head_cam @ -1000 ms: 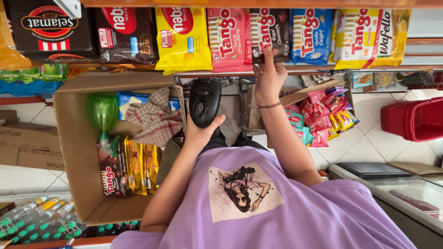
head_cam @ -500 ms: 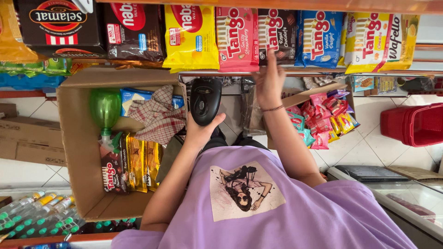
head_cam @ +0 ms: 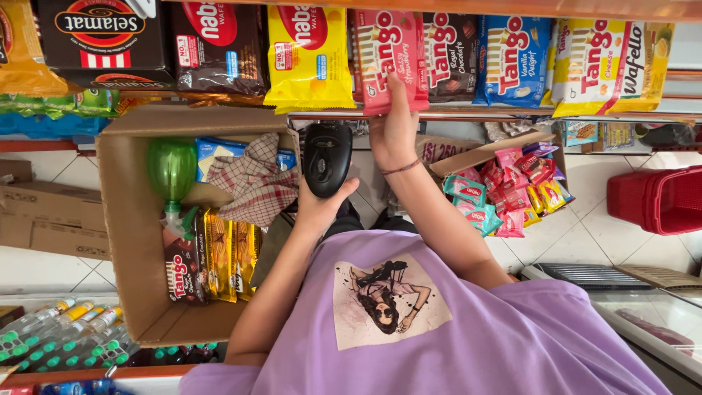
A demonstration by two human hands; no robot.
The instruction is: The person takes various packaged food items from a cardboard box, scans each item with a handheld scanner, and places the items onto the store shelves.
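Shop shelf [head_cam: 468, 117] runs across the far side, packed w/ wafer packs. Right hand [head_cam: 393, 128] is raised to the shelf, grip closed on a pink pack [head_cam: 387, 55], fingers behind it, thumb side on its lower edge. Left hand [head_cam: 322, 205] holds a black scanner [head_cam: 327, 157] just left of the right wrist, grip wrapped round its handle. At left, an open carton [head_cam: 121, 241] holds a green bottle [head_cam: 172, 172], a checked cloth [head_cam: 252, 183] & more packs.
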